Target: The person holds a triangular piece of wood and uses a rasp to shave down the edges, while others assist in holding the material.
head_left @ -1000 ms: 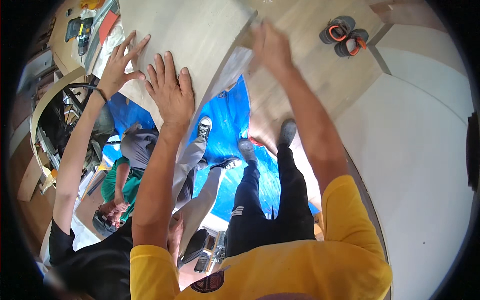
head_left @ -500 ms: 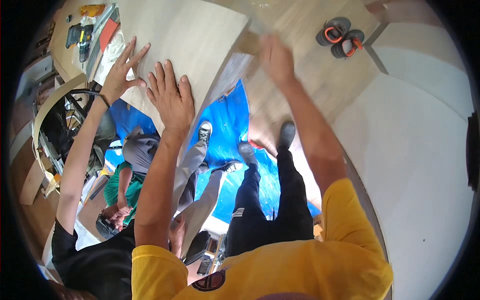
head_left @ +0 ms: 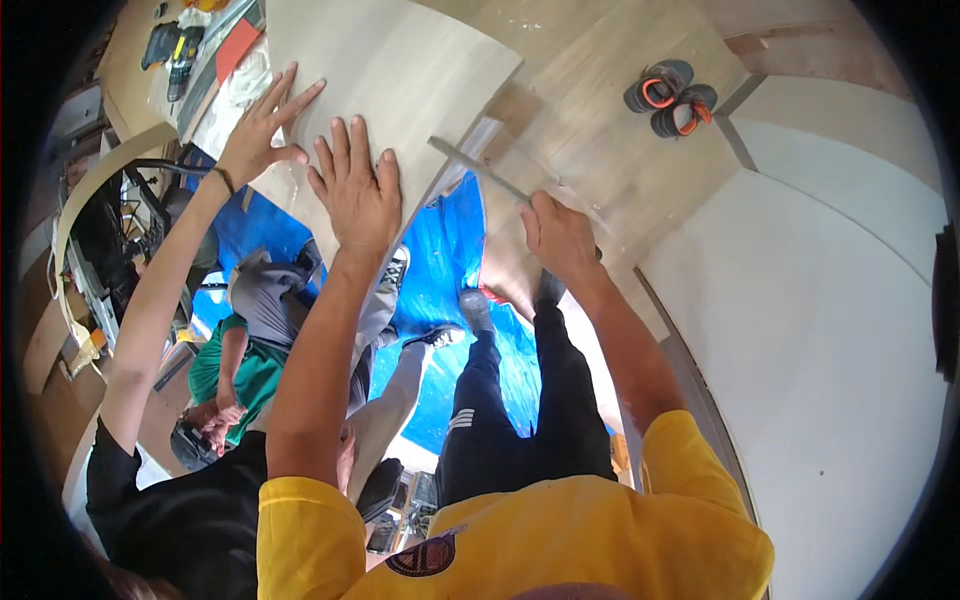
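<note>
One slip of the long grey file-like tool clenched in the right hand could chip the pale wooden panel under the left hand, fingers spread flat.

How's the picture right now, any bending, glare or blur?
Head view: the white panel's lower edge bows, with black corners around the image; head view: glare whitens the area beside the black trousers; head view: the right hand and its flat grey bar look fairly sharp.
</note>
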The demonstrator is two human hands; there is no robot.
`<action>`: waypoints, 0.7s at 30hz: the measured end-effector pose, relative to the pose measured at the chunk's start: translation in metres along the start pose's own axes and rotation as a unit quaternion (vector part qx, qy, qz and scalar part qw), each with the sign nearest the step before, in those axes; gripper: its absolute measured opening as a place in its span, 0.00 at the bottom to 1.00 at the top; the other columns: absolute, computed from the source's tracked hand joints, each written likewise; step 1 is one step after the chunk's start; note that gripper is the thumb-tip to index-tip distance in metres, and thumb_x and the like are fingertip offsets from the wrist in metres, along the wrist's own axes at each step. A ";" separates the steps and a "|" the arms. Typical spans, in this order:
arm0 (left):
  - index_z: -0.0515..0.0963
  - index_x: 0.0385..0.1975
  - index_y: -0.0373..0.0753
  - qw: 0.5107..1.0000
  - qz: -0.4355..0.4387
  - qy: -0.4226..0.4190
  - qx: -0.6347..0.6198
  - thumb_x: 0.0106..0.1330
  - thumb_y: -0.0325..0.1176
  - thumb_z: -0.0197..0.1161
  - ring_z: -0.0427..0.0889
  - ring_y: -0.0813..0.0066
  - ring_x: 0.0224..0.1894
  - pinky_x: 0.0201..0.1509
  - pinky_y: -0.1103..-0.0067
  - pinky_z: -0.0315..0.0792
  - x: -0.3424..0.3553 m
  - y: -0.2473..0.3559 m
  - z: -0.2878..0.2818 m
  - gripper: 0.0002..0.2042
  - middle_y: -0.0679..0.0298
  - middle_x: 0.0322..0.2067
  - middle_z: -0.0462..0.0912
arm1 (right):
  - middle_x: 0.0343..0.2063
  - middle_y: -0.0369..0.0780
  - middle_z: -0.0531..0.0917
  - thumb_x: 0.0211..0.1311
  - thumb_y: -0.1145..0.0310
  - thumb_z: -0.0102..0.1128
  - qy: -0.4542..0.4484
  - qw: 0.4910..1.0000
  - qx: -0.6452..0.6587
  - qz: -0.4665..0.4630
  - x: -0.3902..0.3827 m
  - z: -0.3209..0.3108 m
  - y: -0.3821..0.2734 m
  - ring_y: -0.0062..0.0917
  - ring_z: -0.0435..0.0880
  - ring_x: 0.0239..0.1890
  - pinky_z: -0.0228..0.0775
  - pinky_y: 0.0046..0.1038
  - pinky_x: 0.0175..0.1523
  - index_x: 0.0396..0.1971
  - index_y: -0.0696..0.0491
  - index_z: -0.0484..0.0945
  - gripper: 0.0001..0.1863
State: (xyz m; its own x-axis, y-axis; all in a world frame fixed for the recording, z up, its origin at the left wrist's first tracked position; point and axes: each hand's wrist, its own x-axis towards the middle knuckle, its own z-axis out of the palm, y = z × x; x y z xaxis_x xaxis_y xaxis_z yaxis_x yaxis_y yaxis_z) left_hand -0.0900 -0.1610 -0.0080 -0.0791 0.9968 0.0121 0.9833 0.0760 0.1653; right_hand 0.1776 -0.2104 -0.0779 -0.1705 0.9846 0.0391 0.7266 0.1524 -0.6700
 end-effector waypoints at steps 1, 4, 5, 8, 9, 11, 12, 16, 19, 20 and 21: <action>0.60 0.74 0.44 1.000 -0.001 0.002 -0.008 0.75 0.50 0.47 0.46 0.40 0.77 0.76 0.44 0.38 -0.001 0.002 0.001 0.31 0.49 0.75 0.54 | 0.20 0.50 0.81 0.70 0.56 0.58 -0.021 0.999 -0.036 0.005 -0.001 0.002 0.003 0.47 0.83 0.22 0.75 0.49 0.27 0.33 0.53 0.72 0.15; 0.61 0.74 0.45 1.000 -0.002 0.010 -0.010 0.75 0.52 0.47 0.47 0.39 0.77 0.76 0.42 0.38 0.002 0.001 0.005 0.31 0.51 0.76 0.54 | 0.21 0.53 0.82 0.72 0.57 0.56 -0.002 0.998 -0.043 0.043 0.074 -0.019 -0.007 0.50 0.84 0.25 0.76 0.49 0.30 0.33 0.54 0.73 0.15; 0.61 0.74 0.45 1.000 0.000 0.013 -0.013 0.75 0.52 0.47 0.47 0.39 0.77 0.76 0.42 0.38 0.005 0.002 0.004 0.31 0.51 0.76 0.55 | 0.20 0.54 0.81 0.72 0.57 0.57 0.034 0.998 -0.033 0.040 0.099 -0.025 -0.007 0.52 0.83 0.24 0.75 0.50 0.29 0.33 0.54 0.72 0.15; 0.61 0.74 0.45 1.000 -0.005 0.011 -0.006 0.74 0.52 0.48 0.48 0.39 0.77 0.75 0.42 0.39 -0.002 -0.004 0.005 0.31 0.51 0.75 0.55 | 0.19 0.55 0.80 0.73 0.58 0.54 -0.008 0.996 -0.028 0.086 0.059 -0.020 -0.024 0.54 0.82 0.24 0.74 0.52 0.29 0.34 0.55 0.73 0.14; 0.61 0.74 0.44 1.000 -0.008 0.014 -0.002 0.74 0.52 0.48 0.48 0.39 0.77 0.75 0.42 0.39 -0.001 -0.006 0.005 0.31 0.51 0.75 0.56 | 0.19 0.54 0.80 0.74 0.58 0.54 -0.055 0.992 -0.052 0.101 0.032 -0.018 -0.029 0.54 0.82 0.24 0.74 0.52 0.30 0.35 0.55 0.73 0.14; 0.61 0.74 0.45 1.000 -0.001 0.021 -0.010 0.74 0.51 0.48 0.48 0.39 0.77 0.75 0.42 0.39 0.002 -0.003 0.002 0.31 0.51 0.75 0.56 | 0.19 0.54 0.80 0.74 0.58 0.53 -0.069 0.992 -0.063 0.089 0.013 -0.026 -0.036 0.54 0.83 0.25 0.75 0.51 0.30 0.35 0.55 0.73 0.14; 0.61 0.74 0.45 1.000 0.004 0.020 -0.015 0.74 0.51 0.49 0.48 0.39 0.77 0.75 0.42 0.39 0.001 -0.001 0.002 0.31 0.51 0.75 0.56 | 0.19 0.54 0.80 0.74 0.58 0.53 -0.078 0.991 -0.070 0.088 0.008 -0.030 -0.038 0.53 0.83 0.25 0.75 0.51 0.30 0.35 0.55 0.73 0.14; 0.61 0.74 0.45 1.000 0.004 0.017 -0.024 0.74 0.51 0.49 0.48 0.39 0.77 0.75 0.41 0.40 0.000 0.006 0.004 0.31 0.52 0.75 0.56 | 0.20 0.53 0.81 0.75 0.58 0.50 0.015 0.994 -0.081 0.072 0.095 -0.045 -0.019 0.52 0.83 0.25 0.76 0.50 0.30 0.34 0.54 0.73 0.15; 0.62 0.74 0.45 1.000 -0.005 0.021 -0.020 0.74 0.51 0.49 0.48 0.41 0.77 0.75 0.41 0.40 0.000 -0.003 0.002 0.31 0.53 0.75 0.56 | 0.23 0.55 0.82 0.75 0.57 0.49 -0.085 0.986 -0.109 0.096 0.050 -0.020 -0.034 0.55 0.83 0.27 0.76 0.51 0.32 0.37 0.55 0.73 0.15; 0.62 0.74 0.46 1.000 -0.011 0.021 -0.010 0.74 0.51 0.49 0.48 0.42 0.77 0.75 0.42 0.39 -0.001 -0.007 -0.002 0.30 0.53 0.75 0.56 | 0.24 0.55 0.83 0.75 0.57 0.49 -0.103 0.986 -0.088 0.093 0.015 -0.025 -0.060 0.56 0.83 0.29 0.76 0.55 0.35 0.38 0.55 0.73 0.15; 0.62 0.74 0.46 1.000 -0.014 0.018 -0.001 0.75 0.51 0.49 0.48 0.43 0.78 0.75 0.43 0.39 -0.001 -0.006 -0.003 0.30 0.53 0.75 0.56 | 0.26 0.54 0.83 0.75 0.55 0.49 -0.162 0.981 -0.042 0.098 -0.009 -0.029 -0.061 0.55 0.84 0.30 0.75 0.57 0.38 0.37 0.54 0.72 0.15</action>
State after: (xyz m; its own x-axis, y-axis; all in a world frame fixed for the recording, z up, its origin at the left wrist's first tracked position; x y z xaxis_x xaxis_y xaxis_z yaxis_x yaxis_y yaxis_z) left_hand -0.0966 -0.1627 -0.0060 -0.1135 0.9926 0.0431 0.9803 0.1048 0.1676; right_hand 0.1543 -0.2256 -0.0156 -0.2144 0.9188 -0.3313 0.8170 -0.0172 -0.5764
